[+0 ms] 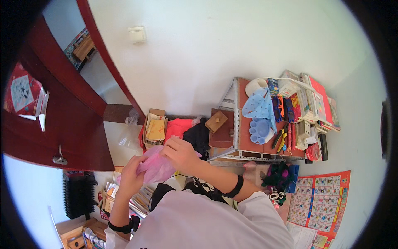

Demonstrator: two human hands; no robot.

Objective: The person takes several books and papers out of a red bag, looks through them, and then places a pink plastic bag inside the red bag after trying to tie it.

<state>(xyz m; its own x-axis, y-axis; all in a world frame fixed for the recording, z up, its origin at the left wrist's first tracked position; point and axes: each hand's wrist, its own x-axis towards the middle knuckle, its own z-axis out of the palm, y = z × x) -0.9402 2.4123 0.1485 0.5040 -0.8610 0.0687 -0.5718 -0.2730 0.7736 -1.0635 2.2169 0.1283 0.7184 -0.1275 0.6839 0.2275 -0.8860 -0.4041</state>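
A crumpled pink plastic bag (pixel 158 168) is held up in front of my chest by both hands. My left hand (pixel 130 177) grips its left edge, fingers curled into the film. My right hand (pixel 180 154) pinches the top of the bag, its back turned to the camera. What the bag contains, if anything, cannot be told. Below and beyond the hands, a cardboard box of papers and envelopes (pixel 155 129) stands against the wall, beside a bright red cloth item (pixel 178 127) and a black fabric item (pixel 199 133).
A metal-framed shelf (pixel 236 124) at right holds a blue paint palette (pixel 260 130), pliers (pixel 281 140), books (pixel 314 99) and a blue patterned cloth (pixel 259 105). A dark red door (pixel 71 127) stands at left. A clear plastic bag (pixel 130 133) lies near it on the floor.
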